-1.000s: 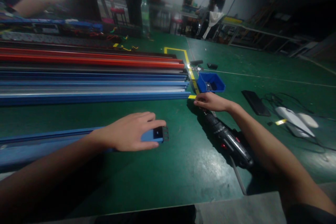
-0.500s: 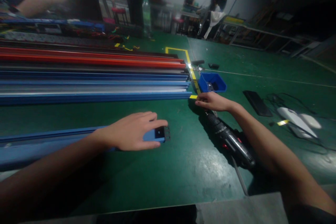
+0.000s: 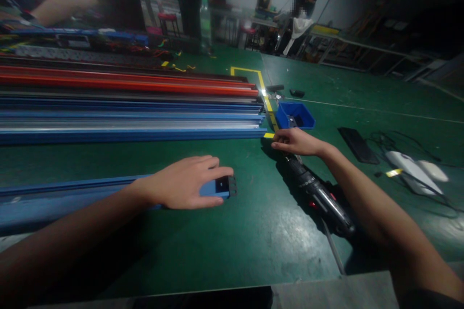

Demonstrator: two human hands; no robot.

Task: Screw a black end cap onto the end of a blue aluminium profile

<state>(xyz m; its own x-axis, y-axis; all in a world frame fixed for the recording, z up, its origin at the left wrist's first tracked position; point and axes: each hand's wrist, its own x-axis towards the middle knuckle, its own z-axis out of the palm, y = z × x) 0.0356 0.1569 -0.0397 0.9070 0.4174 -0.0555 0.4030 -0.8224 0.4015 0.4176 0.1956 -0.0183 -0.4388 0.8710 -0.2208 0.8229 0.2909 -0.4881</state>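
My left hand [image 3: 190, 182] lies over the end of a long blue metal profile [image 3: 108, 182], thumb along the near side and fingers across the far side. A black end cap [image 3: 232, 186] sticks out past its fingertips. Just in front of a blue parts bin [image 3: 295, 116], my right hand [image 3: 297, 141] is closed with its fingertips pinched together; whatever they hold is hidden. Below that hand a black electric screwdriver [image 3: 321, 195] lies on the green table, its tip pointing toward the fingers.
Red profiles [image 3: 145, 82] and several blue profiles [image 3: 145, 133] lie side by side across the table [image 3: 253, 246]. At right are a black flat object [image 3: 358, 145], white devices [image 3: 413, 174] and cables. Another person's arm [image 3: 63, 5] reaches in at upper left. A bottle [image 3: 205, 24] stands beyond.
The view has shifted slightly, so everything sits a little lower and further right. Both hands keep nearly the same places and poses.
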